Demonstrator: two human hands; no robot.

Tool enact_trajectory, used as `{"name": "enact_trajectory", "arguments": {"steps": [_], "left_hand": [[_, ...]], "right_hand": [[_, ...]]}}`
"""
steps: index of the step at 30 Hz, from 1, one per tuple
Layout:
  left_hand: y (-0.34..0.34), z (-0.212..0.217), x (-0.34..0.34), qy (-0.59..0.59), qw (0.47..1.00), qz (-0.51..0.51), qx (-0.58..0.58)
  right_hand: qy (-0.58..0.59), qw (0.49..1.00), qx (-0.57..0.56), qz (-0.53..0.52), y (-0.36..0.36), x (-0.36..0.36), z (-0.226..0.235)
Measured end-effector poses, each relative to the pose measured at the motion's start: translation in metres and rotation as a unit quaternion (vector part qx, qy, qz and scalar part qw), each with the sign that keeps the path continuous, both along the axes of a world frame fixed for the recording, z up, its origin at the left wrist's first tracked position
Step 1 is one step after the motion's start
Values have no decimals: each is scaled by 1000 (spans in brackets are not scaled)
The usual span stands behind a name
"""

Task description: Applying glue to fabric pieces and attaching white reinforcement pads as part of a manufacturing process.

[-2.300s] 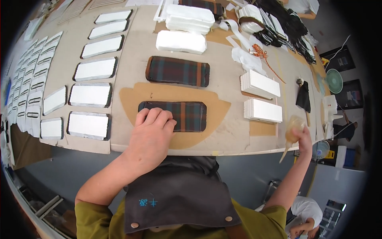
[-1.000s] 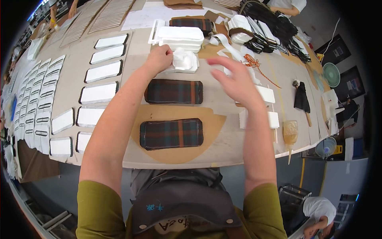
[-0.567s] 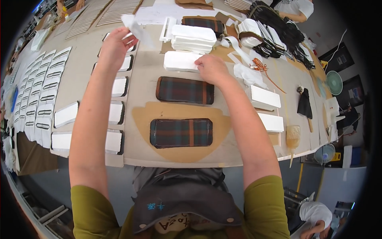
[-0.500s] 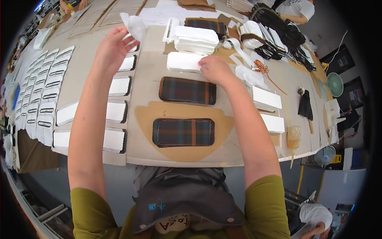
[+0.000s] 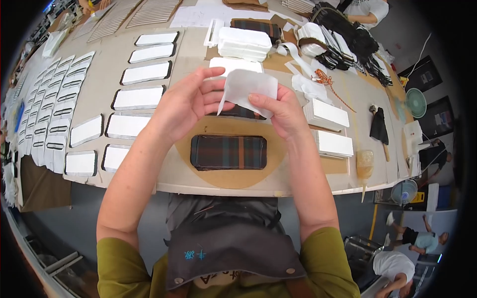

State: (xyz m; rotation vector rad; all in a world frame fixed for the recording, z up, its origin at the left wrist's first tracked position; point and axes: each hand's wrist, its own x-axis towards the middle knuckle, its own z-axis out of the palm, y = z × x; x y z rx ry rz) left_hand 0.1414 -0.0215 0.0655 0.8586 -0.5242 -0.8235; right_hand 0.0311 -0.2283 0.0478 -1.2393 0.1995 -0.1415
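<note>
A: Holding anything, those two hands?

B: Both pinch one thin white sheet (image 5: 247,88) above the middle of the table (image 5: 194,54). The left hand (image 5: 185,102) grips its left edge between thumb and curled fingers; the right hand (image 5: 280,111) clamps its lower right corner, thumb on top.

A: What lies under it?

B: A plaid-covered rectangular pad (image 5: 228,152) sits just near of the hands on a rounded brown board (image 5: 233,174). A second plaid pad (image 5: 238,112) is mostly hidden behind the hands.

A: And around them?

B: On the left, rows of white panels with dark edges (image 5: 139,97). Farther off, a stack of white foam blocks (image 5: 245,43). On the right, two white blocks (image 5: 328,113) and a dark brush (image 5: 379,127); near the edge stands a glue bottle (image 5: 364,166).
</note>
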Motion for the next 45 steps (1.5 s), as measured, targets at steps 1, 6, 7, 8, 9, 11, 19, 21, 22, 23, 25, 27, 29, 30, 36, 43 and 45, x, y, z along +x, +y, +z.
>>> {"name": "enact_trajectory", "arguments": {"steps": [1, 6, 7, 8, 9, 11, 19, 21, 22, 23, 25, 27, 29, 30, 36, 43, 45], "left_hand": [[1, 2, 2, 48, 998, -28, 37], [3, 1, 1, -118, 973, -44, 195], [0, 2, -2, -161, 960, -47, 222], [-2, 1, -3, -205, 946, -50, 247], [-4, -3, 3, -202, 946, -51, 250], [-10, -12, 16, -186, 935, 7, 301], [-17, -41, 33, -450, 777, 86, 432], [-15, -47, 36, -529, 730, 109, 418], [-15, -50, 37, -548, 717, 126, 412], [-16, -51, 37, -566, 704, 144, 404], [-17, -50, 37, -563, 701, 141, 414], [-18, -51, 36, -559, 699, 138, 423], [-17, -54, 37, -561, 703, 142, 413], [-16, -54, 37, -560, 704, 140, 413], [-16, -54, 37, -545, 714, 132, 419], [-15, -56, 36, -550, 712, 125, 418], [-15, -57, 35, -552, 713, 129, 413]], "right_hand": [[-6, 999, -29, -27, 0, -3, -1], [14, 994, -107, -34, 0, 0, 0], [25, 992, -123, -24, 1, 1, -1], [34, 989, -140, -12, 1, 2, -2], [37, 990, -138, -12, 0, 4, -3], [41, 981, -186, -32, -4, 7, -7], [77, 948, -292, -95, -19, 16, -35], [88, 936, -324, -103, -18, 17, -38], [97, 932, -334, -100, -18, 17, -39], [106, 927, -345, -99, -18, 17, -39], [107, 925, -352, -97, -15, 15, -39], [109, 922, -359, -95, -15, 15, -44], [48, 914, -384, -123, -15, 15, -51], [50, 914, -383, -123, -14, 15, -51], [83, 859, -493, -109, -8, 12, -48], [116, 850, -506, -96, -5, 12, -43], [115, 849, -508, -93, -5, 11, -43]]}}
